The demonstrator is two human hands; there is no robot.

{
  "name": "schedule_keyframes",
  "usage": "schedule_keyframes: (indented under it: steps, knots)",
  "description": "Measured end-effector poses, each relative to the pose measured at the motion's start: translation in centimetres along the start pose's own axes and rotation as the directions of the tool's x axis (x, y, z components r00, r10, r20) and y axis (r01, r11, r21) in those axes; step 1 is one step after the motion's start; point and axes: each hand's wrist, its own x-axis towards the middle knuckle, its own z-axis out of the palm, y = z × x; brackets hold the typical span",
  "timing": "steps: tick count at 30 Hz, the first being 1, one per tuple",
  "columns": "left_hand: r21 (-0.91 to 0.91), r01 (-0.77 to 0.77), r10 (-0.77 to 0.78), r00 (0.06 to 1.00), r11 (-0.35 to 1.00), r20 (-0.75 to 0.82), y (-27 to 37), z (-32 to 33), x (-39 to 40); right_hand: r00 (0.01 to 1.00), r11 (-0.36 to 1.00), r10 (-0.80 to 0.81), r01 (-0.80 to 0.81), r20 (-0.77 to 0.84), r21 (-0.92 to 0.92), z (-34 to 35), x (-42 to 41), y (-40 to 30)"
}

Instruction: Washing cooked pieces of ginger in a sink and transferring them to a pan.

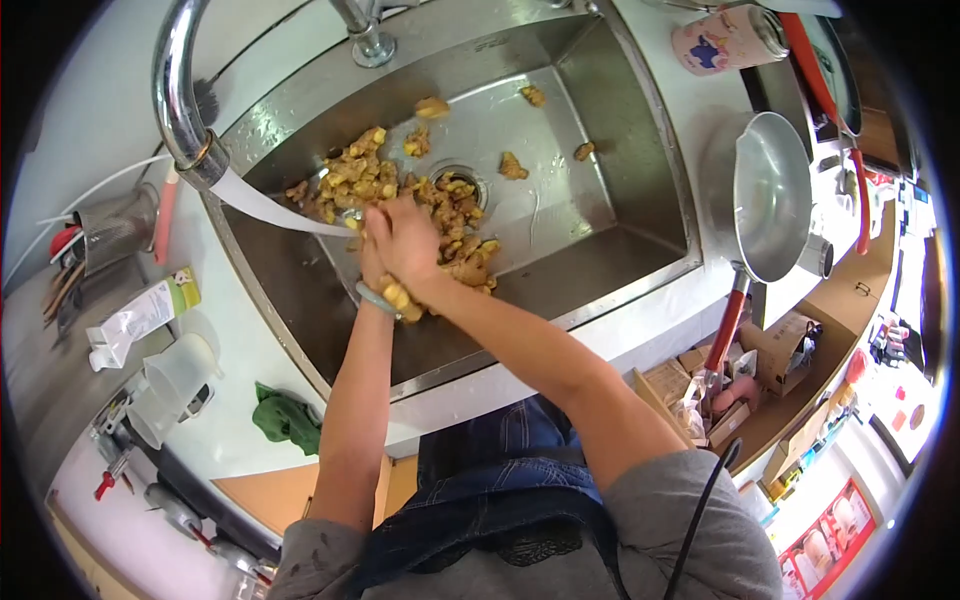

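My left hand [372, 259] and my right hand [411, 238] are pressed together over a heap of ginger root [358, 176] in the stainless steel sink [555, 277]. The right lies partly over the left, and whatever is between the palms is hidden. Motion blurs the fingers. From the chrome faucet [178, 97] at the left, a water stream [277, 210] runs down to the hands. A pale bangle [377, 298] circles my left wrist, with ginger pieces [401, 300] close beside it. More ginger [457, 199] partly covers the drain, and a few loose pieces [513, 166] lie farther right.
A saucepan [776, 195] with a red handle and a pink patterned cup [727, 41] stand right of the sink. On the left counter are a carton [142, 315], a clear plastic jug [178, 367], a green cloth [285, 420] and a mesh utensil holder [120, 225].
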Motion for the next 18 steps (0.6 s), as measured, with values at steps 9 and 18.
schedule_keyframes:
  steps: [9, 18]
  knots:
    - [0.946, -0.265, 0.558, 0.821, 0.187, 0.12, 4.8, -1.7, 3.5, 0.956, 0.866, -0.279, 0.292, 0.092, -0.406, -14.1, -3.6, 3.2]
    - [0.979, -0.192, 0.305, 0.938, 0.062, 0.165, 1.3, 0.2, 5.6, 0.972, 0.77, -0.23, 0.147, -0.055, -0.621, -21.9, -7.6, 6.4]
